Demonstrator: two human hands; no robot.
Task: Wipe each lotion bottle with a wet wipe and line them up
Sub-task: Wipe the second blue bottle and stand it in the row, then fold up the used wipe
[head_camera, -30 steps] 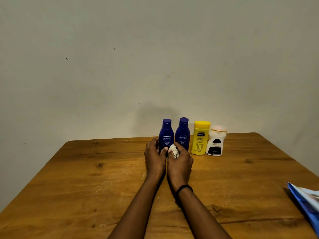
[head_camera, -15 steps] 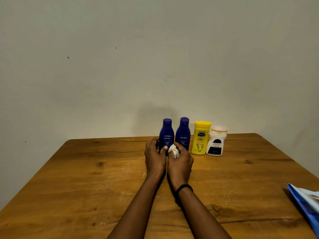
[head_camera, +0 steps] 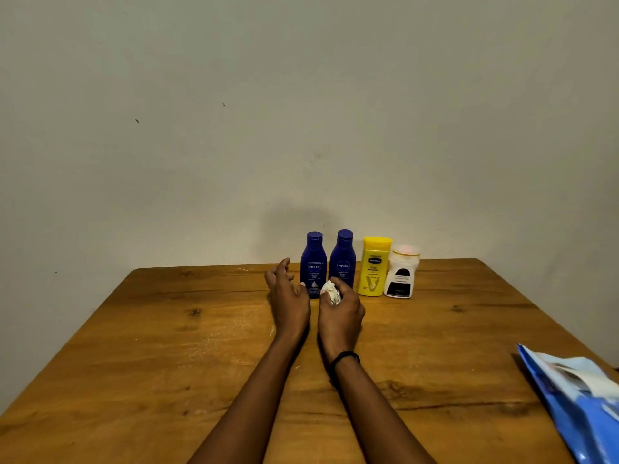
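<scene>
Both hands rest at the far middle of the wooden table (head_camera: 167, 346), side by side, in front of the bottles. Left hand (head_camera: 288, 298) is released: its fingers are loosely spread and a little bent, and it holds nothing. It lies just beside the first dark blue bottle (head_camera: 314, 261), on that bottle's left. The thumb comes close to the bottle's lower part, but from this angle I cannot tell whether it really touches.

Right hand (head_camera: 340, 314) is closed around a crumpled white wet wipe (head_camera: 331, 293), which sticks out between the thumb and the fingers. The wipe is in front of the low part of the two blue bottles, near the gap between them. A thin black band (head_camera: 345, 356) sits on the right wrist.

Four lotion bottles stand upright in one row along the back edge of the table, close to the pale wall (head_camera: 301, 112). From left to right they are the first dark blue bottle, a second dark blue bottle (head_camera: 343, 257) just beside it, a yellow bottle (head_camera: 373, 266) with a yellow cap, and a shorter white bottle (head_camera: 402, 274) with a dark label, standing on its wide cap.

A blue and white packet (head_camera: 582, 406) lies at the near right edge of the table, well apart from the bottles and partly cut off by the frame.
</scene>
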